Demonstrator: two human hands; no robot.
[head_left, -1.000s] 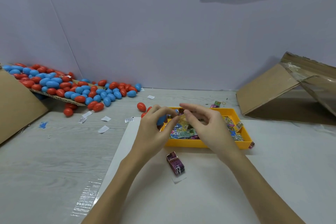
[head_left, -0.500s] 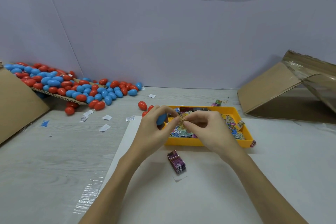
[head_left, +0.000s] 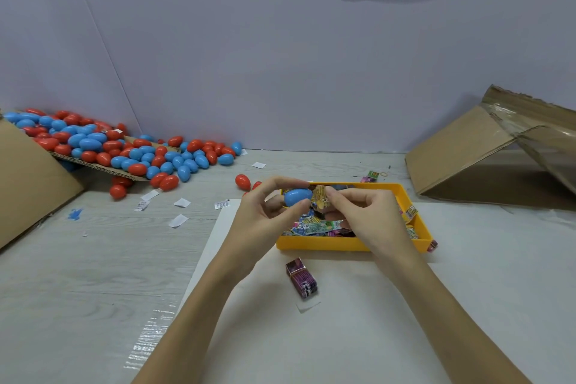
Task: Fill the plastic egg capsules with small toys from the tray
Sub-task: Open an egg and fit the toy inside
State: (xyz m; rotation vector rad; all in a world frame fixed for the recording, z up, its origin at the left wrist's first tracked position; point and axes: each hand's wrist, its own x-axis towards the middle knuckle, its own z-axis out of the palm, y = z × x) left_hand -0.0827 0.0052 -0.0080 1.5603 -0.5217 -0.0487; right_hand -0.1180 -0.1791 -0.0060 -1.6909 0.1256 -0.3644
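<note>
Holding a blue plastic egg capsule point(head_left: 297, 196) above the far left corner of the shallow yellow plastic tray point(head_left: 349, 243), the left hand point(head_left: 265, 221) pinches it between thumb and curled fingers point(head_left: 280, 182). The right hand point(head_left: 364, 218) meets it from the other side, its fingertips pinching a small gold-wrapped toy packet point(head_left: 321, 198) that touches the capsule's right end. Whether the capsule is a single half or a whole egg cannot be told from this view.

The step in hand looks like loading: the packet is being brought to, or pushed into, the capsule's mouth. The next move probably calls for the right hand to tuck the crinkly wrapper fully inside so nothing sticks out, then for a second shell half to be pressed on squarely.

The tray sits near the middle of the tabletop, toward its far edge, on a white sheet point(head_left: 467, 305), and holds a jumble of colourful wrapped toys point(head_left: 314, 224). A purple wrapped block point(head_left: 301, 278) lies on the sheet just in front of the tray. A heap of red and blue egg capsules point(head_left: 124, 153) spills from a cardboard flap at the far left corner, and a lone red egg point(head_left: 242, 182) lies close to the tray's far left corner.
</note>
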